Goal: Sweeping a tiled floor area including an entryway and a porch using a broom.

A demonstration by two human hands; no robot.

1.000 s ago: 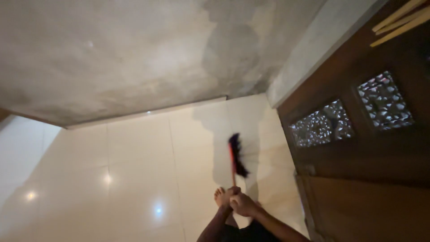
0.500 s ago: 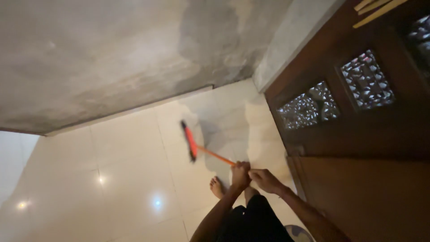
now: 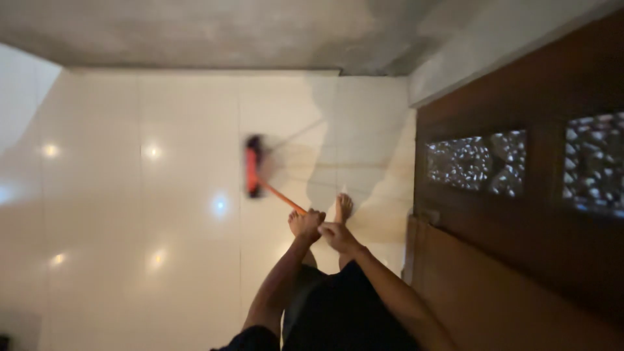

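From the head camera, both hands are wrapped around the near end of a thin orange broom handle [image 3: 281, 197]. The left hand [image 3: 310, 224] sits a little farther along the stick, its fingers curled tight over it; the right hand [image 3: 337, 236] grips just behind, the two fists touching or nearly so. The handle runs up and to the left from the hands to the broom head [image 3: 252, 166], a narrow bar with a red-orange back and dark bristles, blurred in the picture and lying on the floor [image 3: 149, 221]. The floor is made of large, pale, glossy tiles with thin joints, and round spots of light shine back from them. Two bare feet [image 3: 342, 207] stand on the tiles just beyond the hands. Dark clothing [image 3: 344, 305] fills the bottom middle. To the right is a dark brown wooden door [image 3: 520, 260] with carved openwork panels. Along the top runs a rough, grey, blotchy wall [image 3: 214, 29].
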